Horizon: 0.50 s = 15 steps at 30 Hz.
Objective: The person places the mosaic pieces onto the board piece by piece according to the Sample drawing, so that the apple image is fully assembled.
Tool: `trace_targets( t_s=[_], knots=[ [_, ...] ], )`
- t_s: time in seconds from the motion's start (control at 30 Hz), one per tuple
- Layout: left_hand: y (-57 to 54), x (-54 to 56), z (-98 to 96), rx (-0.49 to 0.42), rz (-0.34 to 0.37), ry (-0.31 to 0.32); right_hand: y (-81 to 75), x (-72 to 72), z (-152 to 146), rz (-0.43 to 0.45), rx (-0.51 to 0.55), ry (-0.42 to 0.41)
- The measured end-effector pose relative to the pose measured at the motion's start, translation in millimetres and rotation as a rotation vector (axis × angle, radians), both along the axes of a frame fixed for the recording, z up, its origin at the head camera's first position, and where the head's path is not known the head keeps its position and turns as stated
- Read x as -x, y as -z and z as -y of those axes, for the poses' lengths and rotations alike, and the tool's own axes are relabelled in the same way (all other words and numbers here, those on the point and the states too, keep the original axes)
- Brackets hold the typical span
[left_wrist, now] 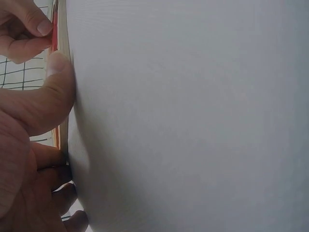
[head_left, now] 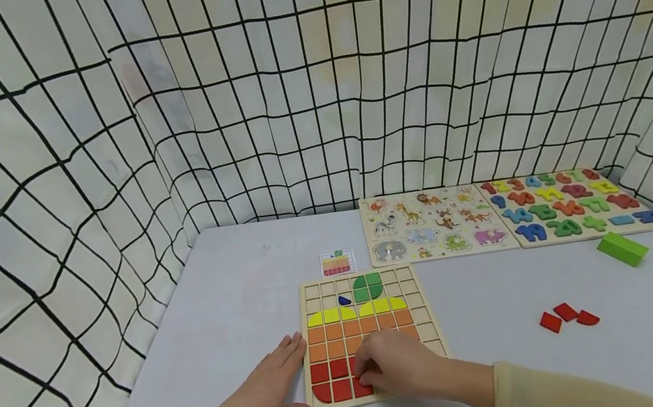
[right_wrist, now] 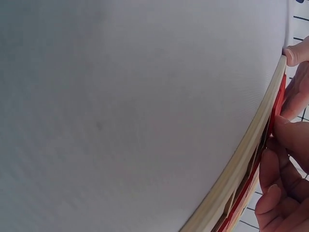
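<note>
A square wooden grid board (head_left: 428, 332) lies on the white table, part filled with coloured tiles. Green tiles (head_left: 367, 287) sit near its top, yellow ones (head_left: 330, 315) below, then orange (head_left: 318, 352) and red (head_left: 319, 373) rows. My left hand (head_left: 266, 395) rests against the board's left side, fingers extended, thumb at the lower left corner. Over the lower rows, my right hand (head_left: 402, 361) pinches a red tile (head_left: 362, 387) in the bottom row with thumb and fingertips. It hides the cells beneath. The right wrist view shows that thumb against a red tile (right_wrist: 277, 104) at the board's edge.
A small pattern card (head_left: 338, 263) lies behind the board. Farther right are an animal puzzle (head_left: 434, 248) and a number puzzle (head_left: 561, 203). Several loose red tiles (head_left: 550, 322) and a green block (head_left: 622, 248) lie at right. Black netting (head_left: 300, 109) surrounds the table.
</note>
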<state>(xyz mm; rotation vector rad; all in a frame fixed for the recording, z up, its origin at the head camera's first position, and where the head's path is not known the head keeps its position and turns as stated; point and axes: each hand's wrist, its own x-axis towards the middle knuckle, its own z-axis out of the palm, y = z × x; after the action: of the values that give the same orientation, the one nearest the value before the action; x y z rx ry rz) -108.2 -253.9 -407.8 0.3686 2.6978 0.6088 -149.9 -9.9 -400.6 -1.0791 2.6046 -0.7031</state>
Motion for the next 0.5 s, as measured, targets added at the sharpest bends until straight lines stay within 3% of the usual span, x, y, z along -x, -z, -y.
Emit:
trace_targets(
  t_s=[0.27,0.5],
  knots=[
    [0.5,-0.2,0.6,-0.001,-0.001,0.01,-7.9,10.6,-28.5,0.061,0.027,0.083],
    [-0.4,-0.6,1.3,0.004,-0.003,0.018,-14.0,44.2,-112.9,-0.004,0.001,0.229]
  ],
)
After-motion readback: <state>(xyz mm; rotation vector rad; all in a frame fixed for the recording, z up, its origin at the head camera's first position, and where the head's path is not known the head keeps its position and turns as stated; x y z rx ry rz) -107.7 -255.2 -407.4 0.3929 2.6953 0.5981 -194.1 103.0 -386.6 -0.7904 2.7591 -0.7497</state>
